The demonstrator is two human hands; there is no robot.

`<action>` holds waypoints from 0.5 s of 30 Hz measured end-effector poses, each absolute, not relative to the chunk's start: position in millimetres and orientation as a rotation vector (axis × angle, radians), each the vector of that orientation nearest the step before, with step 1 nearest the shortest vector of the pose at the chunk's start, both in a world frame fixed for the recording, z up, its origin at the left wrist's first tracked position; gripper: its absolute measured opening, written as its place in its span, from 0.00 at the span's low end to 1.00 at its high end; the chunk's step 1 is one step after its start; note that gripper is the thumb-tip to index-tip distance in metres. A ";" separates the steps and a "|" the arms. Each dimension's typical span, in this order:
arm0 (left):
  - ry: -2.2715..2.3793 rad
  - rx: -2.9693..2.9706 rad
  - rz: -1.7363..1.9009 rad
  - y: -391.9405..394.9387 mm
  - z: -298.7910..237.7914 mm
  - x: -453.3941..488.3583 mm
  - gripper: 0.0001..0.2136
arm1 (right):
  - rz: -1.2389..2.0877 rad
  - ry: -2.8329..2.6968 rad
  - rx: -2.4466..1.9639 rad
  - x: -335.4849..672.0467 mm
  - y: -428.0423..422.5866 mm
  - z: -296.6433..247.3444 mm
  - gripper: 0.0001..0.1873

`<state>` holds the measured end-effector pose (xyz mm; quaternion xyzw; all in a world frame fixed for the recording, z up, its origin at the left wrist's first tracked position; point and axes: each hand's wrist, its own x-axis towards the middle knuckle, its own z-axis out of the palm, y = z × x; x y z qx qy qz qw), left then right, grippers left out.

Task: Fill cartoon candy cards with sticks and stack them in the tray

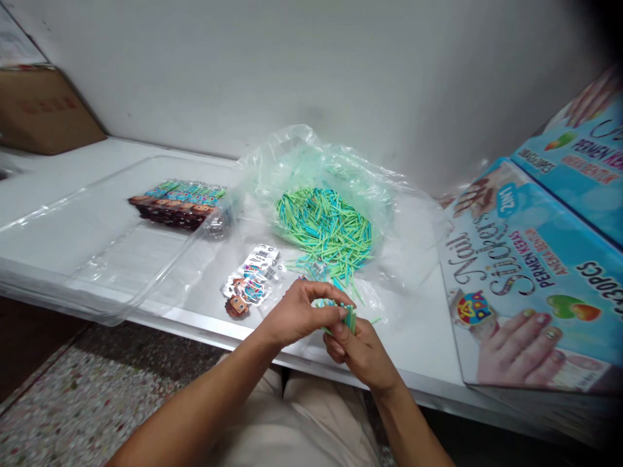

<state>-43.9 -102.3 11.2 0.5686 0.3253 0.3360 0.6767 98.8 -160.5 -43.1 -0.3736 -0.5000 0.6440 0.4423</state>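
Hands meet just above the near edge of the white counter (428, 344) – the left hand (298, 316) and the right hand (363, 355) are both closed on a small bundle of thin green and blue sticks (346, 315), fingertips pinching it from either side. The bundle is held in the air, clear of the counter top.

Just beyond the hands lies a loose heap of green and blue sticks (324, 224), spread inside a crumpled clear plastic bag (296, 152); a few stray sticks trail from the heap toward the hands. To the left of them, near the counter's front edge, sit a few small cartoon sticker packets (250, 280). Farther left, a stack of dark printed packets (178, 202) rests in a large clear plastic sleeve (97, 259) whose lower end overhangs the edge.

On the right, a blue printed cardboard box of nail stickers (525, 279) lies tilted, its near corner jutting past the counter's edge – it hems in that side. Bare counter shows between the box and the hands. A brown cardboard carton (43, 110) stands at the far left against the pale wall (341, 58).
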 end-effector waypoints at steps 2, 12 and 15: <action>0.732 1.259 0.749 -103.0 12.8 -44.8 0.09 | 1.593 -1.252 -0.924 99.2 -160.3 -44.2 0.24; 0.794 1.177 0.995 -108.9 5.2 -52.9 0.05 | 1.410 -1.172 -1.051 99.5 -158.4 -37.4 0.16; 0.783 1.203 0.991 -109.8 1.5 -51.6 0.06 | 1.358 -1.232 -1.094 99.7 -158.7 -35.0 0.18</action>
